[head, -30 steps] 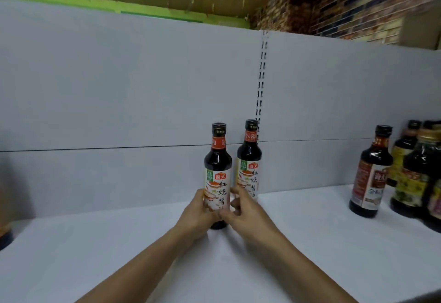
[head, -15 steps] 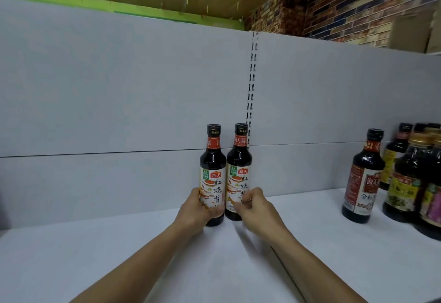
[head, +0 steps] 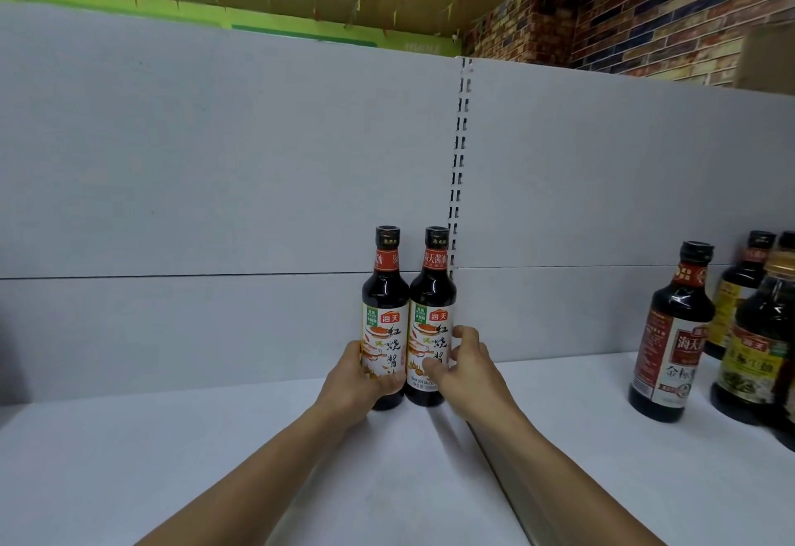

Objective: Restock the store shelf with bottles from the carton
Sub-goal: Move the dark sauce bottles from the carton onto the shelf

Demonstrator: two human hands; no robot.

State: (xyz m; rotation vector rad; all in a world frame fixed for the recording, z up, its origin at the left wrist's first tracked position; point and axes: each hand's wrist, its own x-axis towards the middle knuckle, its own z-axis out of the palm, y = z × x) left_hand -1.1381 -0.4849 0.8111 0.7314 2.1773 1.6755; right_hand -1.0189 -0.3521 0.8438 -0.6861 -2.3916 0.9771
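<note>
Two dark soy sauce bottles with white and orange labels stand upright side by side on the white shelf (head: 215, 459), close to its back panel. My left hand (head: 357, 382) grips the lower part of the left bottle (head: 385, 313). The right bottle (head: 432, 313) touches it, and my right hand (head: 462, 369) holds it low down, thumb on the label and fingers curled round its right side. No carton is in view.
Several other dark sauce bottles (head: 671, 343) stand in a group at the shelf's right end. A slotted upright (head: 460, 158) runs up the grey back panel behind the two bottles. A seam in the shelf runs forward under my right arm.
Both hands have pushed the two bottles back toward the rear panel. The bottles now stand level and touching, whereas before the right one stood behind the left.
</note>
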